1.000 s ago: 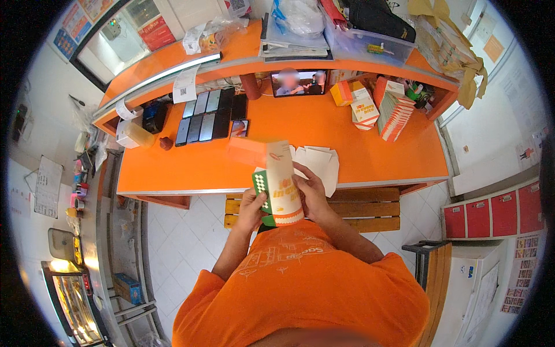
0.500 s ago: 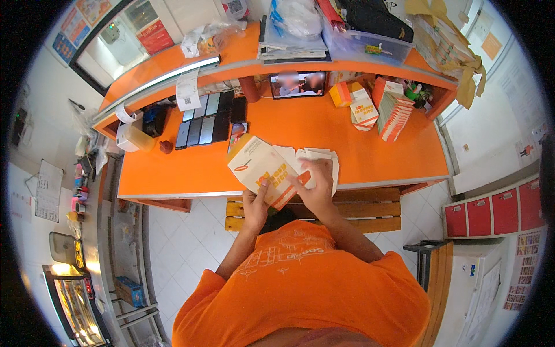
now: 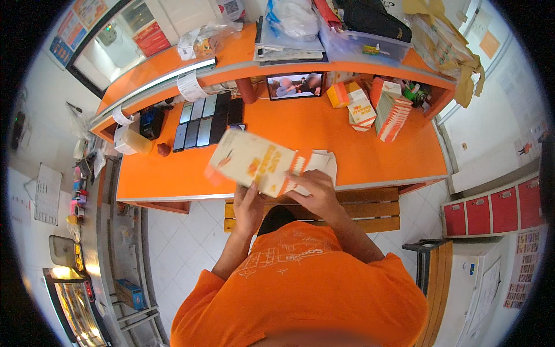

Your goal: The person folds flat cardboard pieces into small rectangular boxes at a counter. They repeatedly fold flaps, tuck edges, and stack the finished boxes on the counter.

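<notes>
A flattened cream paper food box (image 3: 245, 159) with yellow and orange print is held above the front of the orange desk. My left hand (image 3: 248, 203) is closed on its lower edge, thumb on the printed face. My right hand (image 3: 317, 194) pinches the orange-and-white toothed end at the right; its fingertips partly cover that end. The box is tilted and slightly smeared by motion. Just beyond my right hand lie more white paper box blanks (image 3: 324, 163) near the desk's front edge.
Several phones (image 3: 199, 122) lie in rows on the left of the orange desk (image 3: 173, 176). A tablet (image 3: 295, 85) stands at the back under the shelf. Folded boxes (image 3: 392, 110) are stacked at the right. A slatted wooden bench (image 3: 364, 209) sits below the desk's front edge.
The box has turned flatter and shifted left, and it now covers most of a phone. My right hand has closed its fingers on the toothed end; my left hand moved slightly left.
</notes>
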`<move>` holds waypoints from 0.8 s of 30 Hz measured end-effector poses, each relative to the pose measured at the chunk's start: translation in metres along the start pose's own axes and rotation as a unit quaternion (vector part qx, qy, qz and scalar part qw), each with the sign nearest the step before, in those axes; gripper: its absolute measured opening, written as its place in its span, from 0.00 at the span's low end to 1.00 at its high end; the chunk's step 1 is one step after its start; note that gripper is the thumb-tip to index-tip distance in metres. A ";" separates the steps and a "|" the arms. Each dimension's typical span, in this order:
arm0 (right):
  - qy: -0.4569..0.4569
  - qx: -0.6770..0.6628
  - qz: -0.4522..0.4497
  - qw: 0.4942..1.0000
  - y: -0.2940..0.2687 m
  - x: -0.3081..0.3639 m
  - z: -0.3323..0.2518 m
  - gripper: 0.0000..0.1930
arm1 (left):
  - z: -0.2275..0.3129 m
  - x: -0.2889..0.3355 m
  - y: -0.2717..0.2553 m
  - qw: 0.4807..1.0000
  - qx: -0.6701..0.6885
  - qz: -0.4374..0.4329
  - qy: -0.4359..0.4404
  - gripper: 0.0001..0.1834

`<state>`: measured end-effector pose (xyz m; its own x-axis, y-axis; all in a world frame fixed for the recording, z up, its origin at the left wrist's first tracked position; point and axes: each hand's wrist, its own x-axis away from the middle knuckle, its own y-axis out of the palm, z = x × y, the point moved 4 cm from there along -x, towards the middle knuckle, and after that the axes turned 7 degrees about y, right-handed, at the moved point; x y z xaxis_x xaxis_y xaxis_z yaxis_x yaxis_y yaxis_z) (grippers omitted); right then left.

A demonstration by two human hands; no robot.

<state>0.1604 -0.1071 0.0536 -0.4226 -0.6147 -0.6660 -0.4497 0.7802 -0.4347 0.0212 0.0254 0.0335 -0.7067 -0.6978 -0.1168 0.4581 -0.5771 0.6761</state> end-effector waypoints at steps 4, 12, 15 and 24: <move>-0.027 -0.009 0.046 0.999 -0.016 -0.005 0.006 0.25 | -0.008 0.010 0.000 0.993 -0.100 -0.067 0.015 0.21; -0.087 0.110 0.043 0.989 -0.019 -0.005 -0.019 0.20 | -0.025 0.007 0.003 0.994 -0.101 -0.032 -0.021 0.15; -0.104 0.043 0.023 0.993 -0.014 -0.007 -0.023 0.16 | -0.024 0.005 0.004 0.989 -0.141 -0.039 -0.009 0.10; 0.028 -0.077 -0.030 0.996 -0.002 0.002 -0.008 0.10 | -0.027 -0.004 -0.004 0.947 -0.309 -0.088 0.013 0.11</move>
<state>0.1542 -0.1109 0.0578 -0.4328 -0.6693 -0.6039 -0.5888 0.7171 -0.3729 0.0369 0.0195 0.0120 -0.7911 -0.5737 -0.2122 0.5685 -0.8176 0.0912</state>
